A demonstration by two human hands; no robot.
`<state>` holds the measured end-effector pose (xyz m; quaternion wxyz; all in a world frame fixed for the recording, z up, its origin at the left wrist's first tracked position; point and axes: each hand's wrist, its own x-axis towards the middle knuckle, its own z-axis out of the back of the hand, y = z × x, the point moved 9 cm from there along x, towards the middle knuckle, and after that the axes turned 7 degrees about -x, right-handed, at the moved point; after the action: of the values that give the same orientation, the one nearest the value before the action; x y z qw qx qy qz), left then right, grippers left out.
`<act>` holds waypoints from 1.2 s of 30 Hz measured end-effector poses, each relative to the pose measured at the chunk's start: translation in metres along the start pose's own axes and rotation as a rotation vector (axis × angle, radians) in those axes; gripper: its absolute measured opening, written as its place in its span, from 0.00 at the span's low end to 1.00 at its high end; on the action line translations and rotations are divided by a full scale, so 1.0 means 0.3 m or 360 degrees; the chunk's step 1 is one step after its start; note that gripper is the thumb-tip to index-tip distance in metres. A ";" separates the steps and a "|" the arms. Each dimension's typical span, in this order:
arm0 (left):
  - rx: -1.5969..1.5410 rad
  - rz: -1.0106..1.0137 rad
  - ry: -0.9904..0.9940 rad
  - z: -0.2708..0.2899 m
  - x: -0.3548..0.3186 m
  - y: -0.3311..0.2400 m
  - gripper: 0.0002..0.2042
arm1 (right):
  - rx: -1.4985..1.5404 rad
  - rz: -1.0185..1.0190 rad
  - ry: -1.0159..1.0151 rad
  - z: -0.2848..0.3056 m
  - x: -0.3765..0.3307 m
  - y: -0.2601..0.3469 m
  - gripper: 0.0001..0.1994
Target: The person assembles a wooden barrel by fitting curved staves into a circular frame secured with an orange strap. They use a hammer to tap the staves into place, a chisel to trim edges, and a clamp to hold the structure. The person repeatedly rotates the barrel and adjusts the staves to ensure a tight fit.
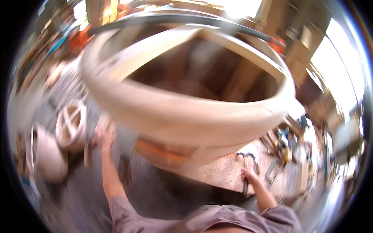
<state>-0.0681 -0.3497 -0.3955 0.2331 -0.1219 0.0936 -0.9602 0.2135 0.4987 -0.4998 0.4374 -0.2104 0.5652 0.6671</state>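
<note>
A large round pale wooden shell (182,116) fills the upper middle, with angled wooden braces (155,52) inside its rim. Across its top runs a long dark bar clamp (175,18) with orange ends. My right hand (248,175) is closed around the handle of a claw hammer (248,156), low over the bench at the right. At the left, my left hand (105,134) is raised beside the shell's lower side. Motion smears its fingers, so whether it touches the shell or holds anything is unclear. A short upright wooden strip (88,154) shows just below it.
Below the shell is a wooden workbench (221,171), bearing a C-clamp (274,171) and a cluttered group of tools (287,149) at the right. Two smaller round wooden shells (72,126) (48,155) stand on the floor at the left, one with a cross brace.
</note>
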 end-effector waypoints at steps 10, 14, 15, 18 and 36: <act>0.0163 0.0323 0.0377 -0.125 0.283 0.229 0.36 | 0.0022 0.0012 -0.0013 -0.029 -0.052 0.061 0.12; -0.0374 0.0566 0.0218 -0.098 0.229 0.368 0.36 | 0.0034 0.0026 0.0063 -0.029 -0.050 0.086 0.12; -0.0678 0.0680 0.0120 -0.068 0.196 0.421 0.36 | 0.0035 -0.0023 0.0068 -0.022 -0.049 0.080 0.12; -0.1782 0.1080 -0.0265 0.080 0.015 0.574 0.36 | 0.0020 -0.0006 0.0184 -0.014 -0.044 0.091 0.11; -0.0946 -0.1047 -0.0133 1.619 -0.823 -1.634 0.38 | -0.0018 0.1360 0.0676 0.517 -0.666 0.991 0.12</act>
<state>0.0713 0.1351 0.1362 -0.1264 -0.2455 0.3123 -0.9090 0.1081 0.5817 -0.1332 -0.0024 -0.0931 0.6743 0.7325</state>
